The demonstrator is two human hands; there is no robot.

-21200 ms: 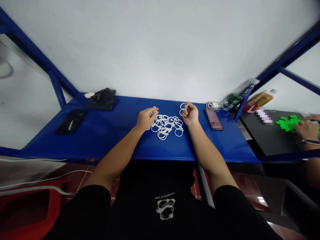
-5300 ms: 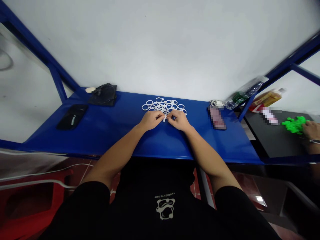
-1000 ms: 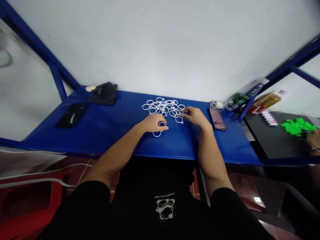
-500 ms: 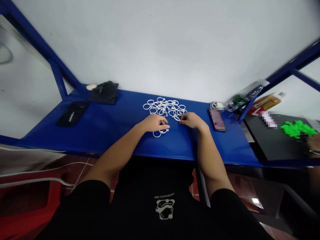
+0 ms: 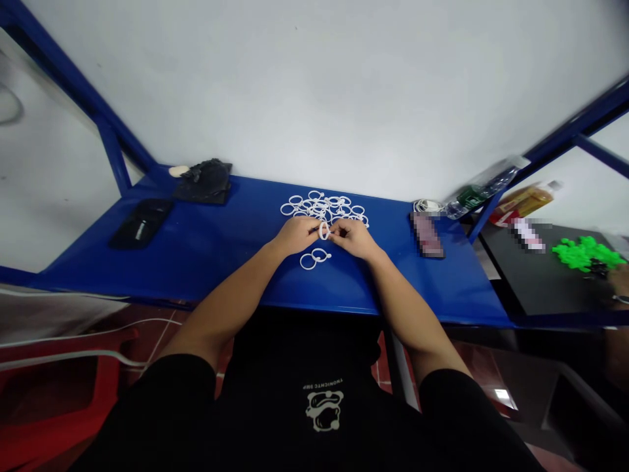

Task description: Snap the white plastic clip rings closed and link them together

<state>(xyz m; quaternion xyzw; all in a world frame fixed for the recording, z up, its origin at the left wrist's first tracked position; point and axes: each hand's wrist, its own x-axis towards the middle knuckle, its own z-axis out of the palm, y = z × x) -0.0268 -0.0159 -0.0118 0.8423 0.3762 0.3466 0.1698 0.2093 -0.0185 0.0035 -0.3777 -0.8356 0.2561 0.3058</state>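
Note:
A heap of several white plastic rings [image 5: 324, 204] lies near the back of the blue table [image 5: 221, 262]. My left hand [image 5: 296, 235] and my right hand [image 5: 354, 237] meet just in front of the heap. Both pinch one white ring [image 5: 324, 230] held upright between their fingertips. Two more linked white rings [image 5: 314, 258] lie flat on the table just below my hands.
A phone [image 5: 426, 234] lies right of the heap, with a coiled white cable [image 5: 423, 206] and a plastic bottle [image 5: 479, 183] behind it. A black pouch [image 5: 140, 223] and dark cloth [image 5: 204, 181] sit at the left. Another person's hand [image 5: 618, 280] is by green parts [image 5: 582, 252] on the neighbouring black table.
My right hand drew back from the heap with a ring and came to the middle. My left hand lifted off the two rings on the table and joined it on that ring.

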